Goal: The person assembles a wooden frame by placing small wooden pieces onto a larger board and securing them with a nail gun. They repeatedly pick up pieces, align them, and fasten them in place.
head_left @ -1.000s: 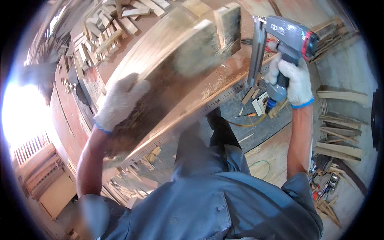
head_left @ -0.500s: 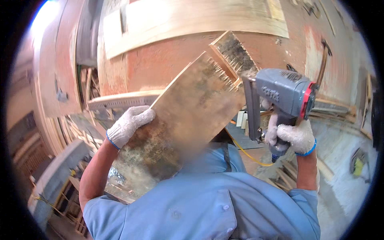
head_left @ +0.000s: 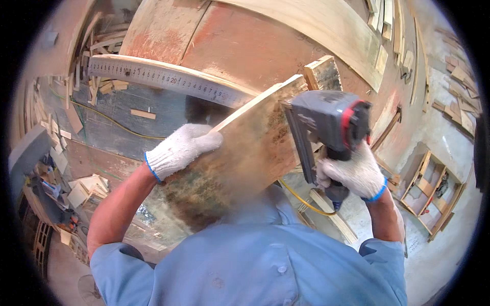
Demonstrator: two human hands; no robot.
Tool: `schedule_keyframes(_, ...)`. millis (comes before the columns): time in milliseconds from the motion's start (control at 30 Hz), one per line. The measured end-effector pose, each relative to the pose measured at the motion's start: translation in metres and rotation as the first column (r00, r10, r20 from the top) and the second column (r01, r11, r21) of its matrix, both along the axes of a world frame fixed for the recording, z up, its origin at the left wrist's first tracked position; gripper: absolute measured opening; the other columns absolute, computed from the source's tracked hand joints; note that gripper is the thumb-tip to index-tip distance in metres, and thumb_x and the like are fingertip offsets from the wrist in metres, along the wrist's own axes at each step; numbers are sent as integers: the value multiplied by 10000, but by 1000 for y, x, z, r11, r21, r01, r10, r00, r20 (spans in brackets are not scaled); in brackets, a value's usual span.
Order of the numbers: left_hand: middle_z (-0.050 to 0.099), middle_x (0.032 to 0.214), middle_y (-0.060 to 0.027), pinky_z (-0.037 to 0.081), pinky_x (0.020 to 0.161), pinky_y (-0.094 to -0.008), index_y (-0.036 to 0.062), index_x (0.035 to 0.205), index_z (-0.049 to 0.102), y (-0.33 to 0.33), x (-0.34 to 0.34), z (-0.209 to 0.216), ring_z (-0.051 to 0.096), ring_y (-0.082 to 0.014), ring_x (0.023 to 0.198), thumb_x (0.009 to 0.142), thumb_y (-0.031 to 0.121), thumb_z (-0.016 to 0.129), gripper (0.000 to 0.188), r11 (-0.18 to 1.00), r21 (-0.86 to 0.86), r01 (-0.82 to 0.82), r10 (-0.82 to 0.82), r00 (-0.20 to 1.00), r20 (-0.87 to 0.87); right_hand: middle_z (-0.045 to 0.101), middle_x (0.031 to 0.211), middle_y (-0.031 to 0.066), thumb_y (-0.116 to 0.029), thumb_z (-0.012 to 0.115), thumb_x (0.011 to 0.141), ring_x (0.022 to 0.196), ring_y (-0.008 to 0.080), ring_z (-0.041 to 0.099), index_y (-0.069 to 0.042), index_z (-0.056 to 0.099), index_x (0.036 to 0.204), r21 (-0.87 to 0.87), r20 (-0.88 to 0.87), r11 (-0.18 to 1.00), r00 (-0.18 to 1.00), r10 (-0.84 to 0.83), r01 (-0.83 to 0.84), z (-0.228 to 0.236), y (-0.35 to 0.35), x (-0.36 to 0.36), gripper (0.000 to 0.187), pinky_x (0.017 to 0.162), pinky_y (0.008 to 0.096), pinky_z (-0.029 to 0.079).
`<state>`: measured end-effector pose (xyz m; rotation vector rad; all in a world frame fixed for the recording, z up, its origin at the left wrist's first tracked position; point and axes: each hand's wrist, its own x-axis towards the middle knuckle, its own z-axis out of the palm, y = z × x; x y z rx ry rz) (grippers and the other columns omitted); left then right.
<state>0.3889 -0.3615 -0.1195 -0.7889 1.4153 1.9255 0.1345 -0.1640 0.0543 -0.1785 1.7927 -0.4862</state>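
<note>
My left hand (head_left: 186, 148), in a white knit glove with a blue cuff, is closed on the long edge of a stained wooden board (head_left: 250, 143). The board slants from my body up to the bench edge. My right hand (head_left: 352, 173), gloved alike, is wrapped round the handle of a grey and black nail gun (head_left: 326, 115) with a red band. The gun's nose is over the board's far end, hiding part of it; whether it touches cannot be made out. Just beyond that end, a short wooden piece (head_left: 325, 75) sits at an angle.
A printed measuring scale (head_left: 168, 79) runs along the edge of the reddish workbench (head_left: 245, 43). A yellow hose (head_left: 306, 204) hangs below the gun. Wooden frames (head_left: 431, 191) and scrap boards (head_left: 459, 102) lie on the floor at right; offcuts (head_left: 89, 188) are piled at left.
The view has shifted, showing more floor and the bench scale. In the picture, the nail gun and my right hand have moved left, and my left hand right. Both hands keep their hold.
</note>
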Motion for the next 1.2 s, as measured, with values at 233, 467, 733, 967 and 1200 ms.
schedule_keyframes(233, 592, 846, 19, 465, 796, -313, 6, 912, 666, -2, -3, 5, 509, -98, 846, 1053, 396, 629, 417, 995, 91, 38, -48, 993, 111, 686, 911, 40, -57, 728, 869, 823, 115, 655, -5, 625, 1244, 54, -91, 998, 995, 46, -41, -15, -4, 19, 392, 742, 328, 567)
schedule_keyframes(467, 652, 881, -147, 510, 759, -392, -9, 1126, 657, 0, 18, -7, 631, -238, 813, 1010, 556, 583, 581, 997, -56, 52, -58, 992, -111, 680, 839, 31, -77, 761, 811, 720, 116, 664, -23, 637, 1170, 61, -44, 994, 995, -86, 88, -16, 1, 19, 384, 646, 314, 551)
schedule_keyframes(733, 670, 938, -225, 515, 824, -443, -15, 1084, 670, -18, 117, 21, 656, -372, 870, 987, 463, 648, 488, 952, -254, 172, -169, 985, 33, 672, 777, 25, -78, 753, 829, 688, 115, 661, -9, 642, 1086, 9, -21, 994, 994, -107, 108, -11, 5, 15, 288, 632, 301, 542)
schedule_keyframes(967, 637, 880, -214, 500, 796, -440, -8, 1070, 672, 4, 130, 30, 632, -353, 831, 997, 426, 643, 441, 935, -353, 37, -14, 998, 66, 649, 765, 81, 3, 653, 869, 619, 179, 644, 57, 585, 1245, -27, -146, 999, 989, 25, -29, 2, -25, -16, 385, 596, 340, 580)
schedule_keyframes(1200, 676, 922, -233, 510, 828, -471, 6, 1081, 687, 7, 127, 30, 673, -392, 898, 991, 446, 643, 451, 950, -309, 47, -8, 992, 125, 644, 742, 68, -124, 704, 865, 598, 155, 637, 25, 628, 1181, 23, -89, 946, 942, 323, -323, -5, -73, -44, 359, 556, 327, 543)
